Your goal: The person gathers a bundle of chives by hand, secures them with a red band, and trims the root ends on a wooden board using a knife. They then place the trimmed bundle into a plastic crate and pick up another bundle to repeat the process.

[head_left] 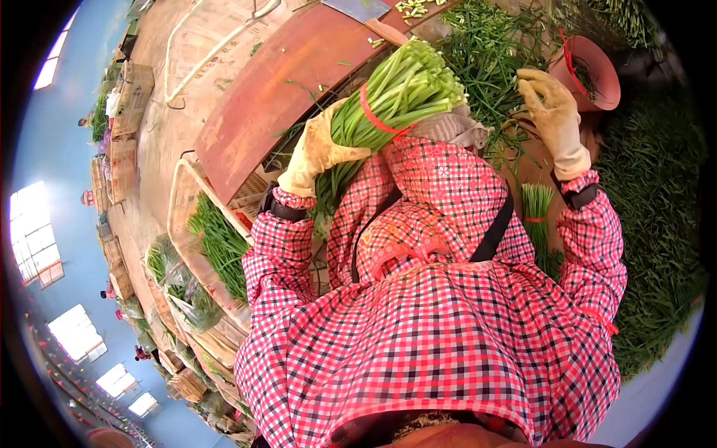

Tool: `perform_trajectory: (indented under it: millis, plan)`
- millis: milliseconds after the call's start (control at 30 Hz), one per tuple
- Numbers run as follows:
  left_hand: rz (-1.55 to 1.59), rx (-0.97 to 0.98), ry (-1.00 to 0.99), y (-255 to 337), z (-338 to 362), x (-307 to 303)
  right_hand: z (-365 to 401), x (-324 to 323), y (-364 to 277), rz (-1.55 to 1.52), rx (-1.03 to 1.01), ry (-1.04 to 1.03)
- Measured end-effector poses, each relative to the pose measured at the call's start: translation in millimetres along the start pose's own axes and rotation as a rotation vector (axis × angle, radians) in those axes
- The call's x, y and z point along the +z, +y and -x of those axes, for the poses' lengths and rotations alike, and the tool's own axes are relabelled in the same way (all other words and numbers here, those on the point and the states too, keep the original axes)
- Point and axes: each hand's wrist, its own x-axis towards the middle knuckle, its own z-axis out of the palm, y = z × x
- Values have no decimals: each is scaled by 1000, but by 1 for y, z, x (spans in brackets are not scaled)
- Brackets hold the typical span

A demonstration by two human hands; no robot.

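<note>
My left hand (317,149), in a stained pale glove, is wrapped around the side of a thick bunch of green stems (396,93). A red band (367,108) circles the bunch, with its tied end near my lap. The cut ends face up and to the right, while darker leaves trail down past my wrist. My right hand (553,119), also gloved, is off the bunch on the right, beside a reddish container (594,71). Its fingers are loosely curved and apart, with nothing visible in them. Red ties (569,56) hang over the container's rim.
A reddish-brown board (261,112) lies ahead, with cut stem pieces (414,7) at its far end. Loose green trimmings (493,60) are heaped between my hands. Another banded bunch (535,205) stands by my right leg. A crate of greens (216,239) is at left; leaves (650,224) cover the right.
</note>
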Motion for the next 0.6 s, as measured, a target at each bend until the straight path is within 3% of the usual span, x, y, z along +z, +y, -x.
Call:
perform_trajectory:
  millis: [67, 133, 233, 267, 300, 367, 467, 567, 600]
  plan:
    - [-22, 14, 9, -8, -1, -2, 8, -3, -6, -142, 135, 18]
    - [-8, 18, -1, 3, 1, -5, 6, -4, -35, -231, 134, 32]
    - [112, 38, -26, 22, 4, -13, 5, -1, -53, -533, 546, -272]
    - [167, 47, -36, 28, 6, -17, 4, 5, -69, -553, 577, -241]
    - [254, 19, -53, 36, 9, -21, 0, 13, -69, -460, 395, -279]
    - [426, -33, -80, 56, 17, -28, -6, 25, -80, -688, 413, -278]
    - [452, 57, -9, 45, 27, -31, -26, 35, -108, -555, 263, -67]
    - [537, 11, 26, 55, 33, -34, -49, 38, -138, -315, -241, 189]
    - [598, -51, 26, 64, 35, -34, -56, 42, -147, -342, -310, 227]
